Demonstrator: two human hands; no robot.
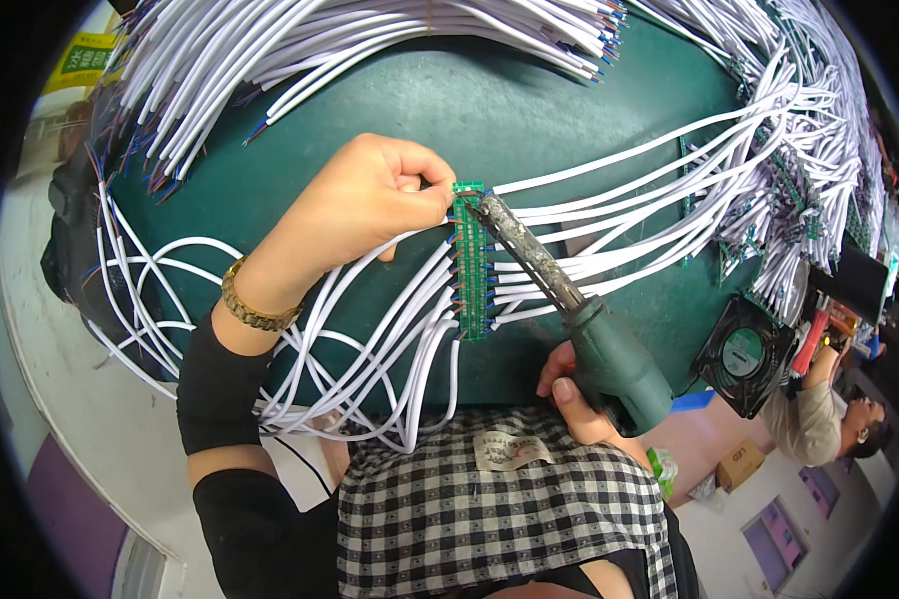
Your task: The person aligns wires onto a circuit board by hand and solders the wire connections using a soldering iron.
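Observation:
A narrow green circuit board (472, 270) lies lengthwise away from me on the green work surface, with white cables joined along both long sides. My left hand (370, 195) pinches the end of a white cable (402, 240) against the board's far left corner; the fingers partly hide it. A soldering iron (617, 364) with a dark green handle and a stained metal barrel is in my right hand (577, 404). Its tip points at the board's far end, close to my left fingertips. The handle covers part of my right fingers.
Bundled white cables (420, 30) with bared coloured ends lie at the far side. Many wired boards and cables (799, 150) heap at the right, near a black fan (744, 354). Loose cables (160, 270) hang at the left. Another person (819, 419) sits at the far right.

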